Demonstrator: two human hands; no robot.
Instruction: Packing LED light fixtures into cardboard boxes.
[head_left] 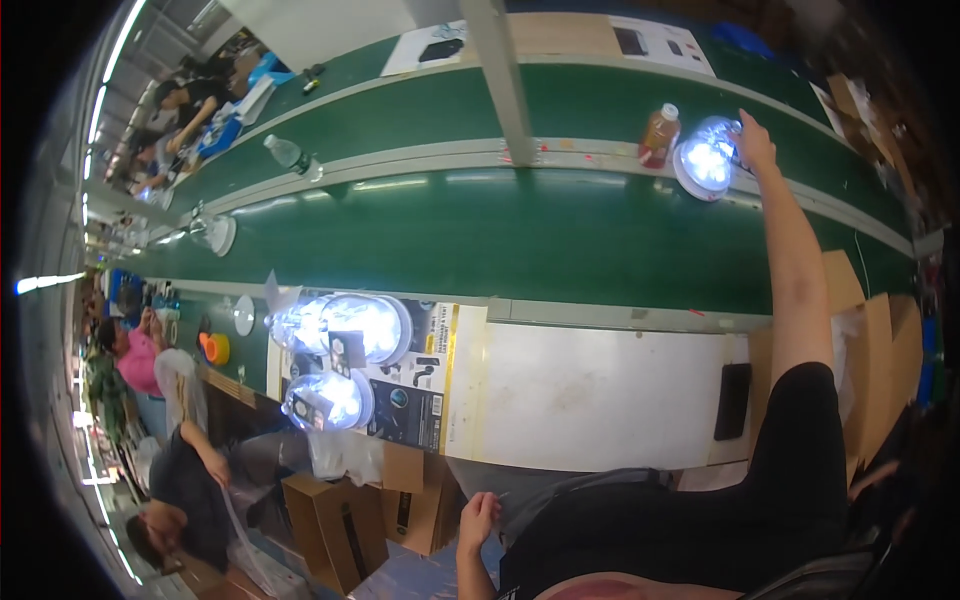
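Passable along the mid-stretch of the green conveyor belt (pixel 480 235) and over the white board (pixel 590 395); obstructed at left by glowing transparent lamps (pixel 342 402), beyond by a pale upright post (pixel 497 85) and capped amber bottle (pixel 658 138).

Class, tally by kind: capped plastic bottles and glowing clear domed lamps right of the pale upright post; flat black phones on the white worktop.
Capped plastic bottle, amber-filled: 1
Glowing clear domed lamp, at the right hand: 1
Flat black phone: 1
Total: 3
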